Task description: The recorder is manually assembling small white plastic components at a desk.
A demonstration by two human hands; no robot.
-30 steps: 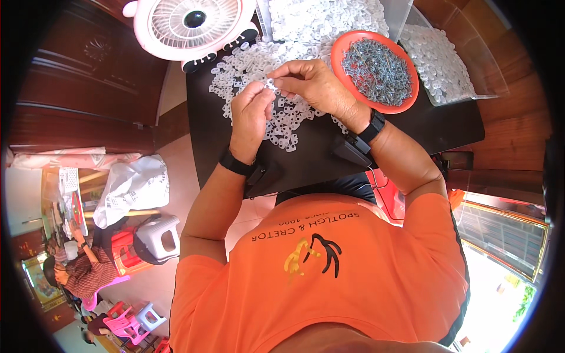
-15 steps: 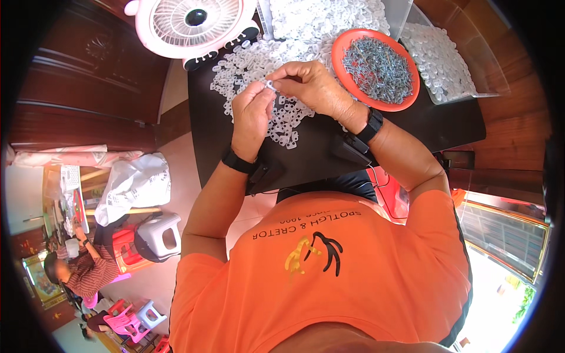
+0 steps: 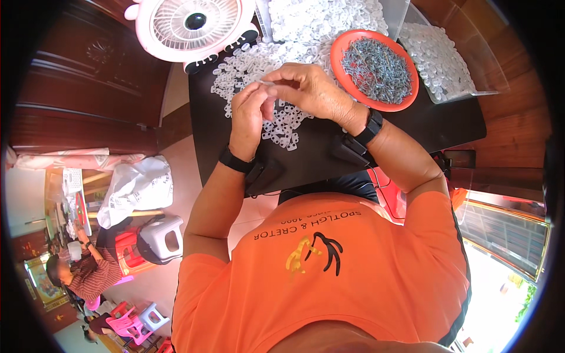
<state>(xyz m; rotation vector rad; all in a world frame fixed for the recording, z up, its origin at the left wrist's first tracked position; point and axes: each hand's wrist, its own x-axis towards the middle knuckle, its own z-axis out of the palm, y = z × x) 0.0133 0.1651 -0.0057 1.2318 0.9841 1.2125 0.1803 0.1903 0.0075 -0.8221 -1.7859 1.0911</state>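
My left hand (image 3: 247,117) and my right hand (image 3: 315,91) meet fingertip to fingertip over the black table (image 3: 226,159). A sliver of a small white plastic clip (image 3: 266,83) shows at the left fingertips, which pinch it. My right thumb and forefinger are closed beside it; whatever they hold is hidden. Around and beyond both hands spreads a loose heap of white plastic clips (image 3: 235,67), each with holes. To the right of my right hand, an orange-red plate (image 3: 337,62) carries a mound of thin grey metal nails (image 3: 376,70).
Clear bins with more white pieces (image 3: 438,62) stand at the back and far right. A pink-and-white fan (image 3: 194,23) occupies the table's far left corner. Black devices (image 3: 350,150) lie near the front edge. At left, a person (image 3: 88,273) sits among plastic stools (image 3: 162,238).
The fingertips have shifted slightly and closed in, so the white clip between them shows less than before. The heap and the plate of nails look the same.
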